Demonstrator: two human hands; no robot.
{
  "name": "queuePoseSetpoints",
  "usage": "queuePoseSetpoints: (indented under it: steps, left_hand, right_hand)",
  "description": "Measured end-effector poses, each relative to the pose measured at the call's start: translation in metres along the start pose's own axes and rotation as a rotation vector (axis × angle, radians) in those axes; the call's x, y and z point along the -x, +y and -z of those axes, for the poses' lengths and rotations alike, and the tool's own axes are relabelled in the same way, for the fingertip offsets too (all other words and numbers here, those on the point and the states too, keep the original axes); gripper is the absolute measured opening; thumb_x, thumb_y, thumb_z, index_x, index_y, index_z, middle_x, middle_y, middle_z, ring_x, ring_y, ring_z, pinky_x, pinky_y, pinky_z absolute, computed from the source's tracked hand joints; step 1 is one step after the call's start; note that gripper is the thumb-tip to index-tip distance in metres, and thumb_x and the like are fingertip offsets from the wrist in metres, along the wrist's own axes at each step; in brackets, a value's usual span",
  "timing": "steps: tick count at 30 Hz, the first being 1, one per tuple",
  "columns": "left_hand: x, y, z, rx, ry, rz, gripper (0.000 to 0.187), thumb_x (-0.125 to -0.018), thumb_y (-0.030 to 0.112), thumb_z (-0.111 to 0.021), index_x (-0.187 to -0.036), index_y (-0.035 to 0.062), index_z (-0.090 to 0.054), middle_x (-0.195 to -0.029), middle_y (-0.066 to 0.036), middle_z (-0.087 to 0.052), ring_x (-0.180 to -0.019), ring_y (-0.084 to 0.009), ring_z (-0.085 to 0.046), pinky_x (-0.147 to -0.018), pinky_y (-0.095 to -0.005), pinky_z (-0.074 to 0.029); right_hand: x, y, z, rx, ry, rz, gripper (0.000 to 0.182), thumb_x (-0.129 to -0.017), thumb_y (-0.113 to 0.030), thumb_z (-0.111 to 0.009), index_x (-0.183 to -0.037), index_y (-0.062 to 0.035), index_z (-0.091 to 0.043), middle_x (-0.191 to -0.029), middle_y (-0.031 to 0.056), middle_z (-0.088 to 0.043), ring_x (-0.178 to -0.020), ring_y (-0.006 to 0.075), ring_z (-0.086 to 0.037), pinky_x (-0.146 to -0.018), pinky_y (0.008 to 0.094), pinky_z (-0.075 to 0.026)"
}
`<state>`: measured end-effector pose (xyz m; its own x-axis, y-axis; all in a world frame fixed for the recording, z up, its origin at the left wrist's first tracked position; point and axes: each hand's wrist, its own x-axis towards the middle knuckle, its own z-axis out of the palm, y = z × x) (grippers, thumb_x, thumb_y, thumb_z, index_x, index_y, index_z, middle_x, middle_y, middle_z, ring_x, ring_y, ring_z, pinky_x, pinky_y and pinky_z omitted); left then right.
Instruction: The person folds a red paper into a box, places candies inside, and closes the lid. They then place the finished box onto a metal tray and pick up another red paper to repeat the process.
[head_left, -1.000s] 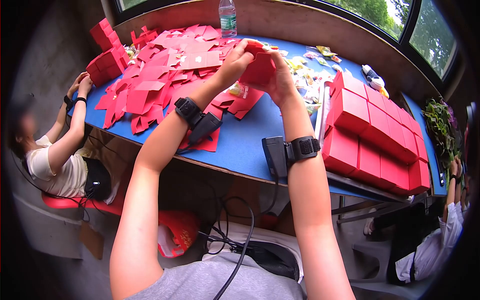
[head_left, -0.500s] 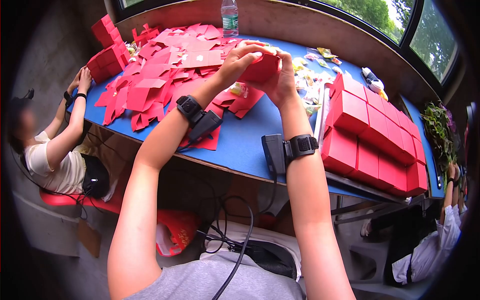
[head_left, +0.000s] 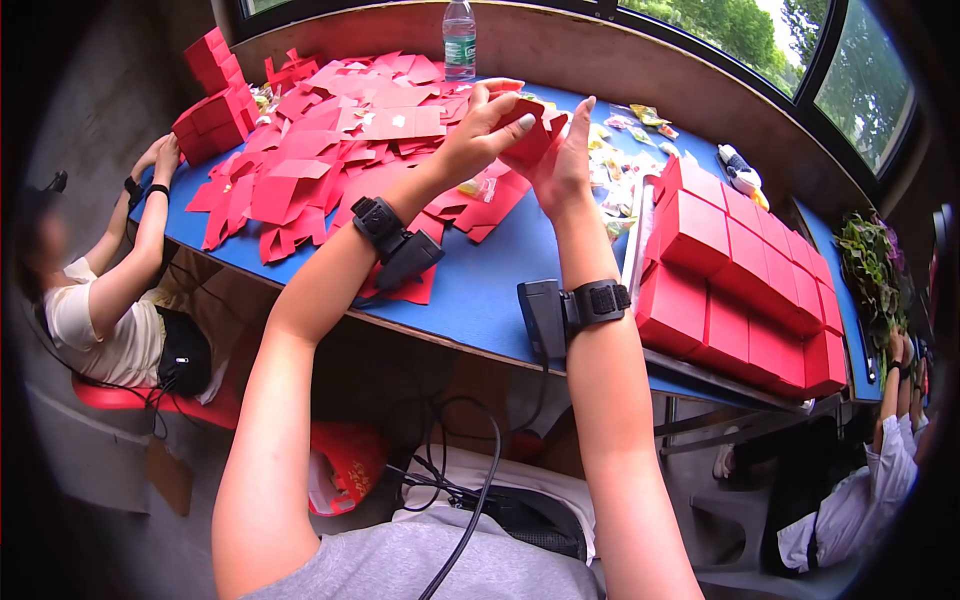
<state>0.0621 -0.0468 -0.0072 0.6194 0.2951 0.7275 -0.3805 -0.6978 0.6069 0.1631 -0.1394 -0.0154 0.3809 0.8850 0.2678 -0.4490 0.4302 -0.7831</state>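
My left hand (head_left: pixel 488 128) grips a red box (head_left: pixel 527 128) above the blue worktop (head_left: pixel 490 290), toward its far edge; my right hand (head_left: pixel 563 170) touches it, fingers mostly hidden, so I can't tell its grip. Cut-off windows (head_left: pixel 745 45) stand beyond that edge.

Black strap (head_left: pixel 372 218) round left wrist, below left fingers (head_left: pixel 511 132); dark, blocky box (head_left: pixel 412 260) fixed to it. Second black strap (head_left: pixel 603 300), ridged, round right wrist, below right fingers (head_left: pixel 580 125); similar angular box (head_left: pixel 540 318) attached. Thin black cable (head_left: pixel 545 385) hanging from right box, farther from fingers. Plain grey shirt (head_left: pixel 420 560) farthest from fingers, second black cable (head_left: pixel 466 541) across front.
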Motion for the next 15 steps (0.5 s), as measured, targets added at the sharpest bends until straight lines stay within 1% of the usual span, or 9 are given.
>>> queuePoseSetpoints:
  steps: [2, 4, 6, 8, 9, 11, 12, 13, 15]
  left_hand:
    - [0.0009, -0.0001, 0.0016, 0.024, 0.01, 0.006, 0.028, -0.09, 0.026, -0.053, -0.103, 0.0016, -0.055, -0.121, -0.015, -0.034, -0.119, -0.0264, -0.029, -0.1, -0.037, -0.029]
    - [0.001, -0.0015, 0.0049, 0.047, 0.021, 0.011, 0.027, -0.09, 0.026, -0.053, -0.103, 0.0021, -0.054, -0.121, -0.015, -0.034, -0.121, -0.0264, -0.026, -0.101, -0.0376, -0.027]
    - [-0.0008, 0.0006, 0.0083, -0.254, -0.029, -0.041, 0.026, -0.092, 0.024, -0.05, -0.109, 0.0032, -0.05, -0.125, -0.011, -0.031, -0.126, -0.0226, -0.023, -0.101, -0.0372, -0.027]
    - [-0.0001, 0.005, 0.004, -0.215, 0.007, -0.062, 0.024, -0.092, 0.024, -0.05, -0.108, 0.0058, -0.051, -0.126, -0.011, -0.03, -0.127, -0.024, -0.02, -0.102, -0.0397, -0.025]
    - [0.0012, 0.0069, 0.0017, -0.175, 0.044, -0.08, 0.022, -0.092, 0.025, -0.051, -0.106, 0.0085, -0.052, -0.127, -0.012, -0.03, -0.128, -0.0253, -0.018, -0.103, -0.0422, -0.024]
    - [0.0005, -0.0019, 0.004, -0.202, 0.025, -0.065, 0.019, -0.092, 0.025, -0.051, -0.106, 0.012, -0.054, -0.129, -0.011, -0.028, -0.127, -0.0238, -0.021, -0.102, -0.0399, -0.027]
    - [0.0004, -0.0002, 0.0032, -0.082, 0.044, -0.031, 0.019, -0.092, 0.024, -0.051, -0.106, 0.0119, -0.054, -0.13, -0.011, -0.027, -0.127, -0.0234, -0.022, -0.101, -0.0389, -0.029]
    - [0.0002, 0.0017, 0.0025, 0.039, 0.063, 0.002, 0.019, -0.092, 0.024, -0.051, -0.106, 0.0117, -0.054, -0.13, -0.011, -0.026, -0.127, -0.023, -0.024, -0.101, -0.0378, -0.031]
    - [0.0007, 0.0037, 0.0014, 0.062, 0.04, -0.012, 0.018, -0.093, 0.022, -0.05, -0.107, 0.0117, -0.054, -0.133, -0.011, -0.023, -0.125, -0.0224, -0.028, -0.099, -0.0356, -0.034]
  right_hand:
    - [0.0017, -0.0026, -0.003, -0.099, -0.045, 0.035, 0.06, -0.086, -0.061, -0.041, -0.116, -0.0087, -0.05, -0.106, 0.0085, -0.059, -0.094, 0.0199, -0.06, -0.084, 0.0382, -0.049]
    - [0.0004, 0.0014, -0.0019, -0.008, -0.009, 0.027, 0.058, -0.088, -0.058, -0.04, -0.117, -0.0086, -0.048, -0.107, 0.0097, -0.058, -0.097, 0.0217, -0.059, -0.085, 0.0403, -0.05]
    - [-0.0016, 0.003, -0.0022, 0.084, 0.026, 0.022, 0.055, -0.09, -0.054, -0.039, -0.119, -0.0085, -0.046, -0.108, 0.0109, -0.058, -0.1, 0.0236, -0.058, -0.085, 0.0424, -0.05]
    - [-0.0024, 0.0033, -0.0022, 0.075, 0.078, 0.036, 0.047, -0.09, -0.047, -0.047, -0.115, -0.0072, -0.048, -0.105, 0.0102, -0.059, -0.096, 0.0221, -0.06, -0.082, 0.041, -0.052]
    - [-0.0024, 0.0035, -0.0017, 0.076, 0.081, 0.035, 0.047, -0.09, -0.047, -0.047, -0.115, -0.0072, -0.048, -0.105, 0.0102, -0.059, -0.096, 0.0221, -0.06, -0.082, 0.041, -0.052]
    - [-0.0043, 0.0035, -0.0016, 0.054, 0.187, 0.184, 0.038, -0.089, -0.041, -0.052, -0.104, -0.0051, -0.053, -0.095, 0.0085, -0.06, -0.08, 0.0173, -0.062, -0.065, 0.0314, -0.055]
    - [-0.0065, 0.0043, -0.0012, 0.025, 0.262, 0.215, 0.034, -0.09, -0.038, -0.052, -0.1, -0.0052, -0.053, -0.091, 0.0083, -0.06, -0.074, 0.0167, -0.062, -0.061, 0.0293, -0.054]
    - [-0.0071, 0.0037, 0.001, 0.025, 0.262, 0.214, 0.034, -0.09, -0.038, -0.052, -0.1, -0.0052, -0.053, -0.091, 0.0083, -0.06, -0.074, 0.0167, -0.062, -0.061, 0.0293, -0.054]
    - [-0.0066, 0.0001, 0.0055, 0.049, 0.234, 0.196, 0.05, -0.086, -0.047, -0.055, -0.112, -0.0045, -0.05, -0.103, 0.0094, -0.06, -0.092, 0.0183, -0.061, -0.077, 0.0373, -0.054]
